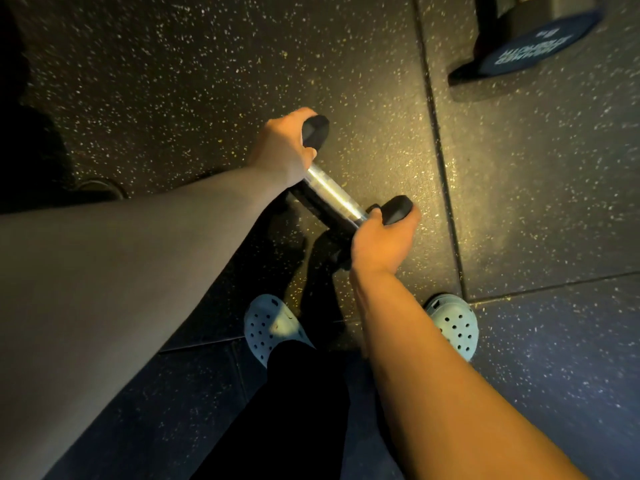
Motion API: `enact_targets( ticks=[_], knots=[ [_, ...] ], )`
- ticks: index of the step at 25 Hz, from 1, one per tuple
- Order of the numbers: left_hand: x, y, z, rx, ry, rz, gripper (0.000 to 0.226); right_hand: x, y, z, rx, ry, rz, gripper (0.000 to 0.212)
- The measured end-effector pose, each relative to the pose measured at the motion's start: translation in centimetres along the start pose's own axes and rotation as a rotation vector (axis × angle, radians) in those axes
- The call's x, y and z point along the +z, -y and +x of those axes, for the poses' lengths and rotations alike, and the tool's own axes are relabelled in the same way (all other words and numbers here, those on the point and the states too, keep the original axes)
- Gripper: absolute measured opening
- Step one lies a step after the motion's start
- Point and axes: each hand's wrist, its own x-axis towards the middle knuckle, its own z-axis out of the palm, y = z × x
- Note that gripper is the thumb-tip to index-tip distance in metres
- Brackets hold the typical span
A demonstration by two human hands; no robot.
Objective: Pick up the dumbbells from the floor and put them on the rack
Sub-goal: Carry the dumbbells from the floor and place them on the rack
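A dumbbell (332,192) with a shiny chrome handle and black ends lies slantwise in front of me, over the dark speckled floor. My left hand (282,147) is closed around its far end, covering part of the black head. At the near end, my right hand (381,244) grips beside the other black head. A dark shadow lies under the dumbbell; I cannot tell whether it touches the floor. A second dumbbell (526,39) with a dark blue lettered end cap rests on the floor at the top right. No rack is in view.
The floor is black rubber tiling (536,185) with pale flecks and seams running past the dumbbell. My two feet in light blue clogs, left (270,327) and right (453,323), stand just below the hands. Deep shadow fills the far left.
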Motion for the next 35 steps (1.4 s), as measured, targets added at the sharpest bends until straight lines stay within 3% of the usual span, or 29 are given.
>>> enact_targets(
  ticks=[5, 11, 20, 27, 35],
  knots=[
    [-7.7, -6.5, -2.4, 0.012, -0.118, -0.183, 0.052, -4.0, 9.6, -2.2, -0.233, 0.031, 0.041, 0.060],
    [-21.0, -16.2, -8.5, 0.041, -0.365, -0.380, 0.055, -9.8, 24.2, -9.8, -0.457, 0.044, 0.154, 0.053],
    [-43.7, -26.7, -24.9, 0.073, -0.768, -0.759, 0.054, -20.0, 45.6, -30.4, -0.766, 0.294, 0.181, 0.061],
    [-55.6, -29.3, -37.9, 0.004, -1.099, -0.910, 0.050, -24.2, 53.5, -45.0, -0.878, 0.518, 0.252, 0.046],
    [-59.0, -25.2, -49.9, -0.252, -1.461, -0.970, 0.045, -24.7, 53.6, -57.4, -1.114, 0.868, 0.115, 0.042]
  ],
)
